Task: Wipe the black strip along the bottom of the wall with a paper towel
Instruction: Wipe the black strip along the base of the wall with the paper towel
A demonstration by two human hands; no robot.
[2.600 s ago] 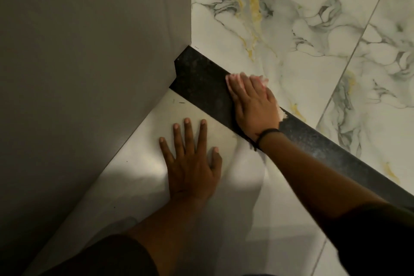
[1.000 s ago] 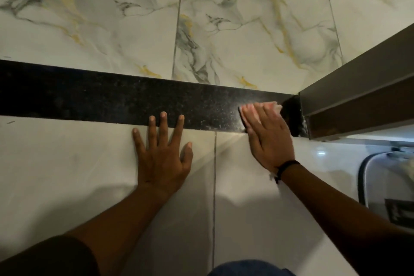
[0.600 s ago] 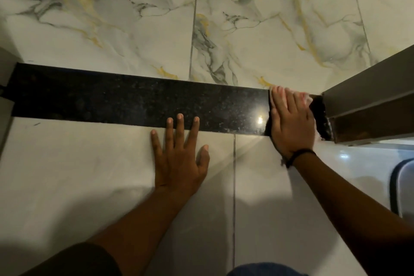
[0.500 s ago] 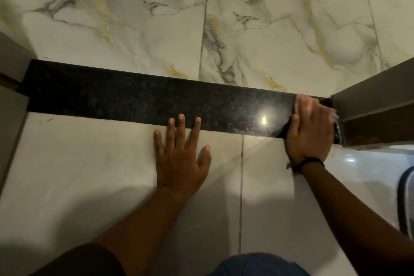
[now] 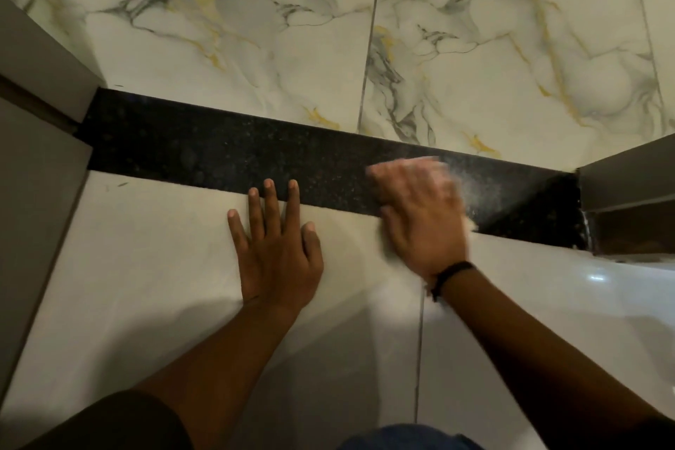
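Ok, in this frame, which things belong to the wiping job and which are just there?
Part of the job:
- black strip
- paper towel, only an edge showing under the right hand
- left hand, braced flat on the floor

Just there:
- marble wall tiles
- grey panel at left
- grey frame at right
- black wristband

A black, speckled strip (image 5: pixel 255 161) is set level along the wall's bottom edge, where wall meets floor. Only a pale corner of the towel (image 5: pixel 469 225) is seen against the strip's lower edge, toward its right end.
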